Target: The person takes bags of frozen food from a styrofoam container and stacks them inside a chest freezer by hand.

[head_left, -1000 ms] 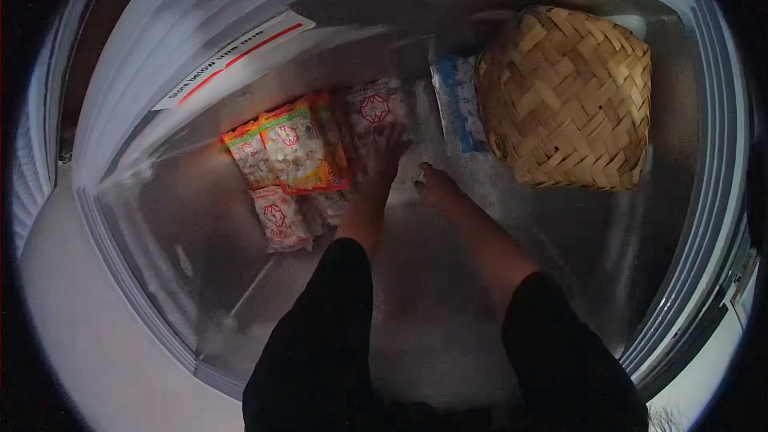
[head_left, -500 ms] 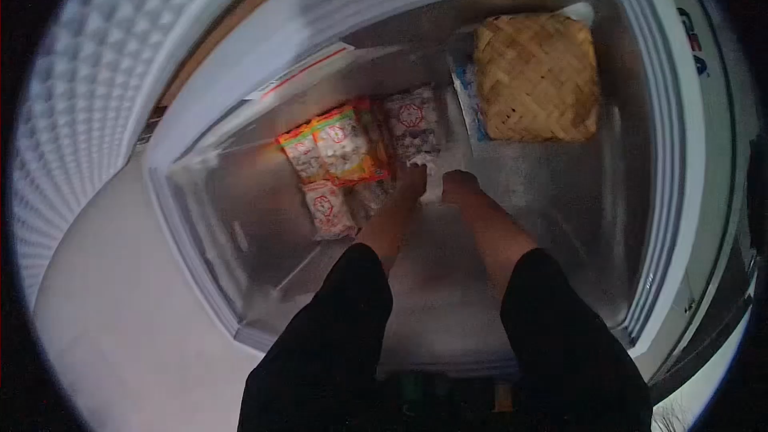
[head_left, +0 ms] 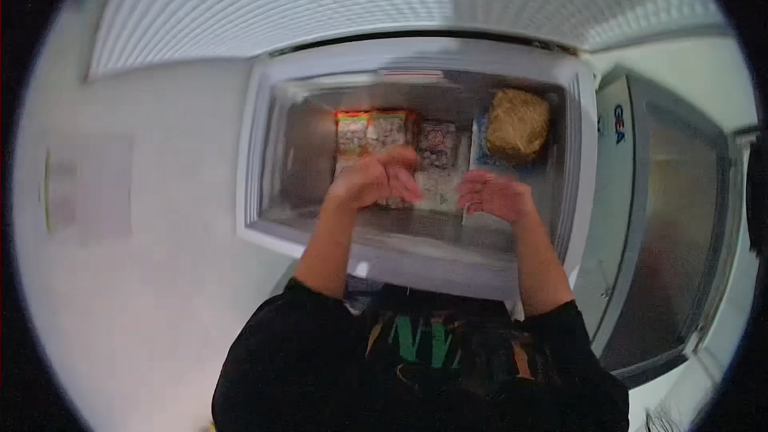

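My left hand [head_left: 378, 178] hangs over the open chest freezer with its fingers spread and nothing held, in front of the orange-edged food packs [head_left: 373, 130]. To its right, my right hand [head_left: 494, 194] is raised too, fingers apart and empty, the palm turned partly inward. Between and beyond the hands lies a clear pack with a red emblem [head_left: 437, 142]. A woven basket [head_left: 518, 125] sits at the freezer's right end, on or against a blue-and-white pack [head_left: 481, 141]. Both hands are somewhat blurred.
The freezer's pale rim [head_left: 248, 152] surrounds the packs. Its raised ribbed lid [head_left: 320, 0] stands behind. At the right is a second appliance with a dark glass top [head_left: 672, 224] and a GEA label [head_left: 618, 124]. A pale wall or floor surface lies left.
Both hands have risen from low inside the freezer towards me, and their fingers have opened. The view has pulled back, showing the whole freezer and its lid.
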Tool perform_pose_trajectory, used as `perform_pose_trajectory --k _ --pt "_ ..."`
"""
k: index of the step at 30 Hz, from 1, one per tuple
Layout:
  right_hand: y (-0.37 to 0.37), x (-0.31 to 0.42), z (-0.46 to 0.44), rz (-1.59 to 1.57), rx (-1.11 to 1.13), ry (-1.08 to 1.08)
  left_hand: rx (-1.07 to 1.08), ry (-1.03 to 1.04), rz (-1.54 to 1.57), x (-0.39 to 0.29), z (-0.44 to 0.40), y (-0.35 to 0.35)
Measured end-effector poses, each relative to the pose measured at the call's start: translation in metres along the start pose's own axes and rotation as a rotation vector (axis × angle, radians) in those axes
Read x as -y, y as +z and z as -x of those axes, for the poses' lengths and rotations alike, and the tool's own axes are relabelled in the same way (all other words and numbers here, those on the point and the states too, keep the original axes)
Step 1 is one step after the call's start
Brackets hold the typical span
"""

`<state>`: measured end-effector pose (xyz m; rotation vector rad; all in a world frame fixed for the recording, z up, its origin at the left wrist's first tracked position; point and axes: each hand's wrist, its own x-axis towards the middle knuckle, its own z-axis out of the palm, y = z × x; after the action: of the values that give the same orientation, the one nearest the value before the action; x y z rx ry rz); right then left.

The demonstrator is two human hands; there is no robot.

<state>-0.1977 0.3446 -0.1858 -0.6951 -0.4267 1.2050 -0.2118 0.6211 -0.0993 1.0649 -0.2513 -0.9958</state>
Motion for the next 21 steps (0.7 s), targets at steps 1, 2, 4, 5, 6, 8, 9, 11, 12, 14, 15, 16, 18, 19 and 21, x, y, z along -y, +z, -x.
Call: perform_pose_trajectory --k 1,2,4,5,6,8,9,11,12,14,15,16,18,19,21 --pt "0.001 -0.007 0.007 -0.135 -0.115 -0.037 -0.127 -0.119 -0.302 0.007 -0.004 0.007" --pt "-0.001 -0.018 0.009 -0.268 -0.232 -0.066 -0.269 -0.252 -0.588 0.018 -0.012 0.009" --pt "-0.007 -0.042 0.008 -0.521 -0.475 -0.124 -0.571 -0.583 -1.127 0.042 -0.020 0.011" --pt "-0.011 -0.052 0.009 -0.100 -0.799 0.198 -0.631 -0.567 -1.095 0.056 -0.018 0.015" --pt "-0.012 -0.055 0.012 0.369 -1.084 0.495 -0.680 -0.251 -1.163 0.073 -0.016 0.024" --pt "-0.005 -0.033 0.015 1.377 -0.785 0.887 -0.773 0.366 -1.292 0.099 -0.001 0.038" --pt "-0.040 -0.046 0.029 1.308 -0.836 0.514 -0.850 0.361 -1.277 0.092 0.014 0.042" --pt "-0.041 -0.048 0.019 1.215 -0.786 0.195 -0.688 0.096 -1.016 0.076 0.052 0.052" --pt "0.017 -0.019 0.001 0.909 -0.882 0.264 -0.750 0.085 -0.976 0.083 0.069 0.047" --pt "0.049 -0.020 -0.030 0.628 -0.907 0.384 -0.931 0.035 -1.094 0.105 0.105 0.041" --pt "0.044 -0.029 -0.045 0.824 -0.839 0.464 -1.002 0.013 -1.057 0.115 0.131 0.046" --pt "0.041 -0.036 -0.063 1.023 -0.760 0.533 -1.035 0.042 -1.022 0.122 0.159 0.053" --pt "0.038 -0.045 -0.098 1.042 -0.574 0.546 -1.123 0.057 -0.968 0.133 0.205 0.065" --pt "0.043 -0.052 -0.116 1.028 -0.468 0.543 -1.151 0.044 -0.940 0.140 0.233 0.074" --pt "0.020 -0.049 -0.142 1.015 -0.378 0.516 -1.293 0.093 -0.829 0.162 0.244 0.074"
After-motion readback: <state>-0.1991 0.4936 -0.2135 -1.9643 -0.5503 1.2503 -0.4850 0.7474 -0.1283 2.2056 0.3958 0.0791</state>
